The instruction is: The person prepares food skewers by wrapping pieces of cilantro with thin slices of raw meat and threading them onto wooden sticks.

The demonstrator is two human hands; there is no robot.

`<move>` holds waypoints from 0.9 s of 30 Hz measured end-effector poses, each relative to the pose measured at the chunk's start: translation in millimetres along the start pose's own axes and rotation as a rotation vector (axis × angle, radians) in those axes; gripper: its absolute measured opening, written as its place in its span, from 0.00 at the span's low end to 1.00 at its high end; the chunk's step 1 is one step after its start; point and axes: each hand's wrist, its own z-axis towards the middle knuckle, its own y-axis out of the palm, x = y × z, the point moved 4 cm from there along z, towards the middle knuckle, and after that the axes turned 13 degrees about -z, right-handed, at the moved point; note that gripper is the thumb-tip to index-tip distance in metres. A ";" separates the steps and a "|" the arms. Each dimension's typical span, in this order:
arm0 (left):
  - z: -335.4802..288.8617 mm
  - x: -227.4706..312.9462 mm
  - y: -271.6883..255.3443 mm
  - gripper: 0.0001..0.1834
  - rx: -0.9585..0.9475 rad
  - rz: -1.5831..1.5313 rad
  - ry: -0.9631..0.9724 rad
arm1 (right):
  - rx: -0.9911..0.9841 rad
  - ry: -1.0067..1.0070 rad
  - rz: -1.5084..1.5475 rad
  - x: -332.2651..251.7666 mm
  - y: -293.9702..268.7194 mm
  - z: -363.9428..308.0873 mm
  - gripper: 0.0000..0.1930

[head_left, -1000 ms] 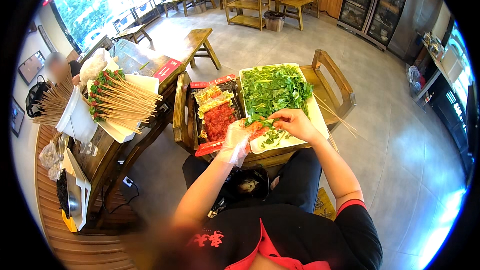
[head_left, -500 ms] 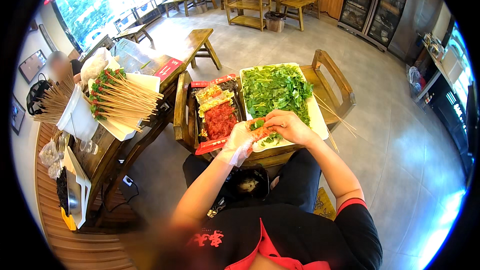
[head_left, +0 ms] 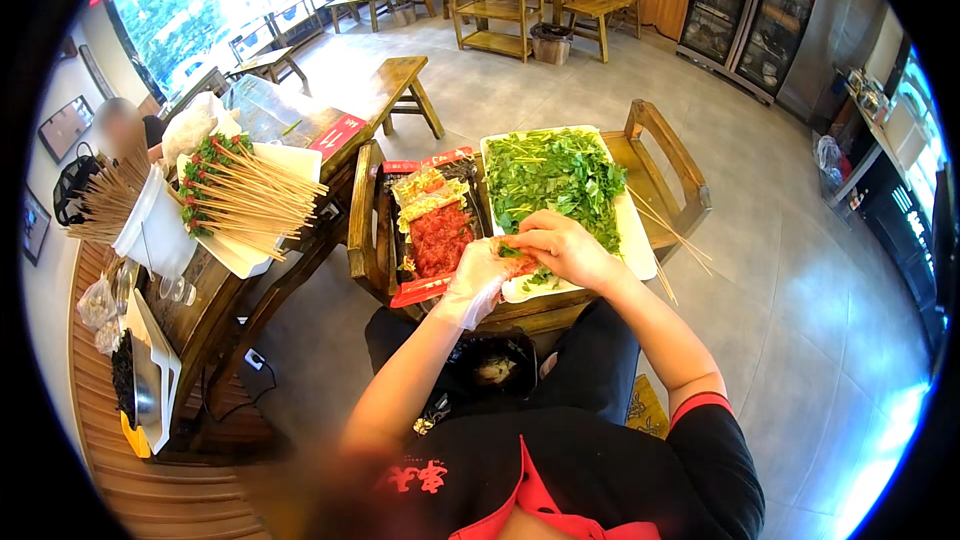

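My left hand [head_left: 474, 278], in a clear plastic glove, is closed around a slice of red meat [head_left: 521, 265] with green leaves on it. My bare right hand [head_left: 562, 245] meets it from the right, its fingers pinched on the meat and leaves. Both hands hover over the near edge of a white tray [head_left: 640, 252] heaped with chopped green herbs [head_left: 550, 180]. Left of it lies a dark tray with red edges [head_left: 418, 294], holding red sliced meat [head_left: 440, 238] and yellowish pieces [head_left: 428, 195]. My fingers partly hide the slice.
Finished-looking skewers with green and red tips [head_left: 245, 195] lie on a white tray on the left table. A white bucket of sticks [head_left: 155, 225] stands beside them. Loose sticks [head_left: 668, 230] jut right of the herbs. A black bin [head_left: 495, 368] sits between my knees. Another person [head_left: 122, 130] is far left.
My right hand has shifted slightly left and up, its fingers now closer over the slice. The leaves on the slice are more covered. My left hand has barely moved.
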 end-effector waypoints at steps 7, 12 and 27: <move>-2.5 0.3 -6.1 0.12 0.036 -0.164 0.030 | -0.091 0.019 0.083 3.6 0.8 1.5 0.12; 0.2 2.8 -12.7 0.14 0.086 -0.235 0.051 | -0.022 0.273 0.181 22.4 -7.4 -3.5 0.10; 0.2 3.3 -16.8 0.12 0.140 -0.348 -0.019 | -0.140 0.608 0.354 33.4 5.1 -16.0 0.07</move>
